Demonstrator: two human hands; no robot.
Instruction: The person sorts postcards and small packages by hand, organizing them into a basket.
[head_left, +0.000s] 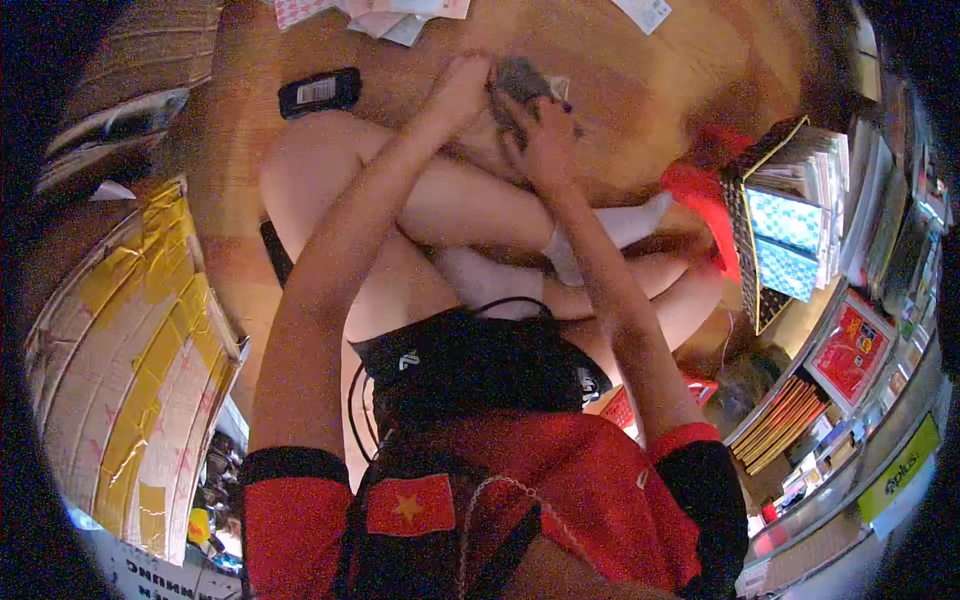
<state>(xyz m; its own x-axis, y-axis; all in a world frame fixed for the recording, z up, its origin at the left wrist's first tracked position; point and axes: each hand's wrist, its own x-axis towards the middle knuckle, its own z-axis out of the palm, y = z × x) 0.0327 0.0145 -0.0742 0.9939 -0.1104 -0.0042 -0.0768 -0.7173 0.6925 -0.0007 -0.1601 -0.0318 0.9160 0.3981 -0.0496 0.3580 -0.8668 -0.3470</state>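
My left hand (468,84) is closed at the left edge of a soft-looking grey bundle (520,76), just above the wooden floor. My right hand (545,143) lies over the bundle's lower right side, its fingers curled onto it. Blur hides the bundle's exact kind, and my hands cover part of it. A small pale piece (562,88) shows beside the bundle, close to my right fingers. Left of my left forearm, a black item with a white barcode-like label (320,92) rests on the floor by my knee.
Paper slips (390,18) lie at the far edge, with another white slip (643,12) to their right. A taped cardboard box (130,370) stands at left. On the right are a patterned organizer with papers (790,220), a red cloth (705,205) and shelves of stationery.
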